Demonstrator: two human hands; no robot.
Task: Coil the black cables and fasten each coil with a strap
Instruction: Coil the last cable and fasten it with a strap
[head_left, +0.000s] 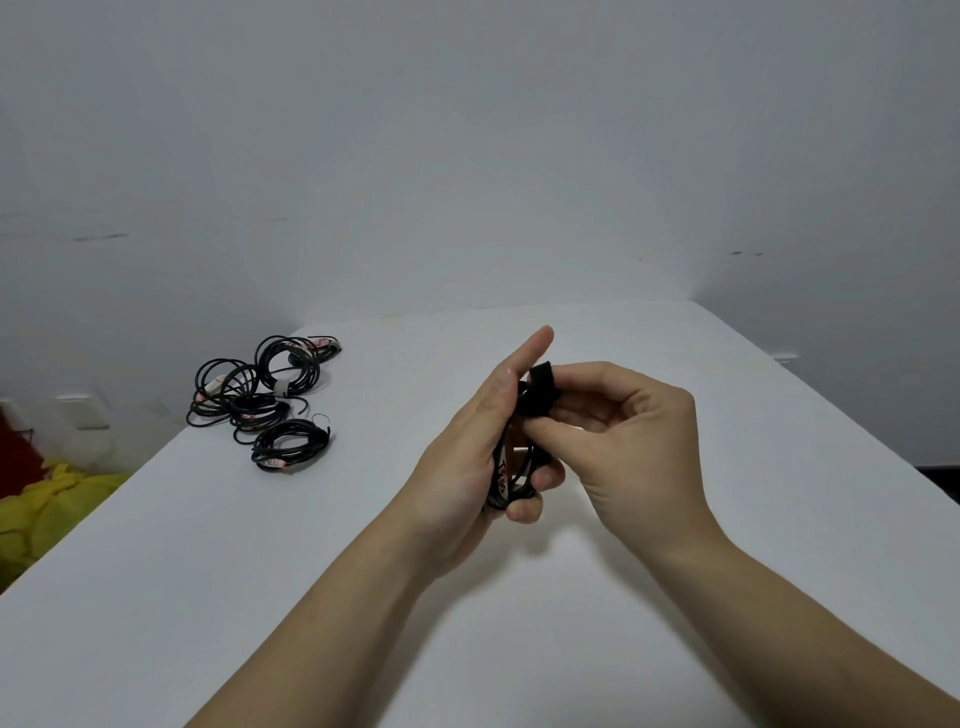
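Left hand (470, 457) is gripping a black coil (511, 478) above the table (260, 571), mid-frame. Lower fingers are curling round the bottom of the loops, and the index finger is sticking out straight. Coil is standing edge-on between the two hands, with a white tag with red print showing on it. Right hand (623, 431) is pinching a black strap (537, 389) at the top of the coil, thumb and fingertips clenching on it. Strap is looping over the cable bundle just under the left index finger. Can't tell whether the strap end is stuck down. Pile (265, 400) of other black coils is sitting far left on the table, well apart from the hands. Those coils are overlapping; several are carrying white-red tags and one a grey band. Yellow cloth (47, 499) is lying beyond the table's left edge, lower down.
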